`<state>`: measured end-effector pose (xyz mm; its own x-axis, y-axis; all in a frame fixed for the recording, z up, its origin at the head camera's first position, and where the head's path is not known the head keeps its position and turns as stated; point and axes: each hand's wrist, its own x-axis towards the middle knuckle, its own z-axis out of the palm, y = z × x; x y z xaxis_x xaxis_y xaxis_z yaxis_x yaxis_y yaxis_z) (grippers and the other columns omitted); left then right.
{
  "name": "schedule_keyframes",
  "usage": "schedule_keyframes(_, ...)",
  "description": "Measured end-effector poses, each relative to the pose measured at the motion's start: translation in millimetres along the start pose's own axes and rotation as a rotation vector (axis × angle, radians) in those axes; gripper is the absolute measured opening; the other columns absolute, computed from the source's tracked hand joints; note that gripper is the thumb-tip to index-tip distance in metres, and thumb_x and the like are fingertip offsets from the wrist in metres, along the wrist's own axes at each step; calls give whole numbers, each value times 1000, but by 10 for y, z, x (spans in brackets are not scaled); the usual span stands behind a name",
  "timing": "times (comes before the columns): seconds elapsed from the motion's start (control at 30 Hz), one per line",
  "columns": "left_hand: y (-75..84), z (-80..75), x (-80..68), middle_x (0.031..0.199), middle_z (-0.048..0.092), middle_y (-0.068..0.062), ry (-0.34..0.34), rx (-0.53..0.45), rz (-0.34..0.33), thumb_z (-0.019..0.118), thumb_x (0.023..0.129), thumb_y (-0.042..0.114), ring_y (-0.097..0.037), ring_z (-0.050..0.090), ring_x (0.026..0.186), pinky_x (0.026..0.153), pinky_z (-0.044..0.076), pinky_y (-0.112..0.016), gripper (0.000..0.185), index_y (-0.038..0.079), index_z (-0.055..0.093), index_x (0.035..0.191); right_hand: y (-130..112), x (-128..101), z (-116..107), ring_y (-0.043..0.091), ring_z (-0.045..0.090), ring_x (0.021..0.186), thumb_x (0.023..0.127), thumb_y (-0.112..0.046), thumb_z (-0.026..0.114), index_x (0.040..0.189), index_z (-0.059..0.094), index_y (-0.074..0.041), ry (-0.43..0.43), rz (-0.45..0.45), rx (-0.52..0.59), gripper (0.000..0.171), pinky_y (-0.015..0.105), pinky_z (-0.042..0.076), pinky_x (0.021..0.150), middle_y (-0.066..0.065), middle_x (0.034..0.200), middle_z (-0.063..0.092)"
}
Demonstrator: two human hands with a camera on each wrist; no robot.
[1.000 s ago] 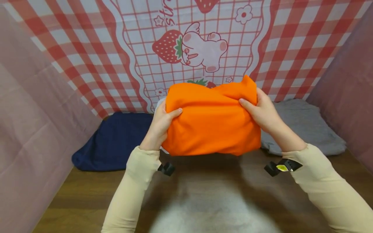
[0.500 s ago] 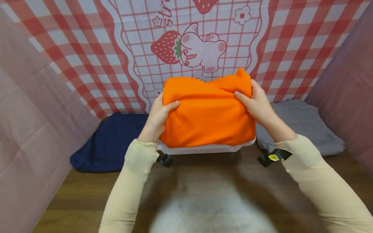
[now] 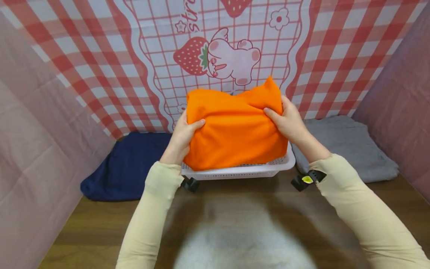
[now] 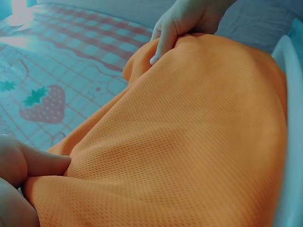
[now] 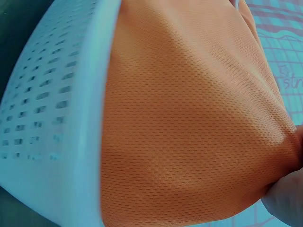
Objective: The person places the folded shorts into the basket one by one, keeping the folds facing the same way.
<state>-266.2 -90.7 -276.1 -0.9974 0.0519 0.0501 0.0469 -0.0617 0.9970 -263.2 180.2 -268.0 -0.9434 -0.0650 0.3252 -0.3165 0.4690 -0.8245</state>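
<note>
While both hands grip it from either side, the folded orange cloth (image 3: 235, 130) sits above a white perforated basket (image 3: 265, 171), its lower edge reaching down into the basket's opening. The left hand (image 3: 183, 138) holds the cloth's left edge, thumb laid across the front and the other fingers curled behind the fabric. The right hand (image 3: 289, 121) pinches the upper right corner, thumb on the front face and fingers wrapped round the back, so a peak of fabric stands up above it. From the left wrist view the cloth (image 4: 180, 142) shows a fine mesh weave, with the thumb (image 4: 42, 163) pressed into it. From the right wrist view the fabric (image 5: 189, 118) lies against the inner wall of the basket (image 5: 52, 127), which has rows of small slots.

The basket stands on a brown wooden desk (image 3: 100, 224). 2 more folded cloths lie on the desk: a navy one (image 3: 127, 164) just left of the basket and a grey one (image 3: 349, 145) just right of it. Behind them hangs a red-checked backdrop (image 3: 100, 74) with a strawberry and rabbit print.
</note>
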Motion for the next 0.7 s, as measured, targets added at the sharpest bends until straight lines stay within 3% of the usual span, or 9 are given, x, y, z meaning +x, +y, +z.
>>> schedule_keyframes(0.37,-144,-4,105,132,45,-5,-46,18,-27,53,88,2,-21,44,113,101,33,-35,54,17,35,137,224,31,129,31,42,111,92,-21,51,138,27,-5,-51,32,41,54,48,32,102,17,130,41)
schedule_keyframes(0.7,-194,-60,212,140,36,0,-113,109,-59,52,90,6,-20,38,123,105,29,-36,61,24,26,142,306,16,172,34,38,117,95,-21,47,142,18,-3,-79,70,52,58,49,27,105,22,135,35)
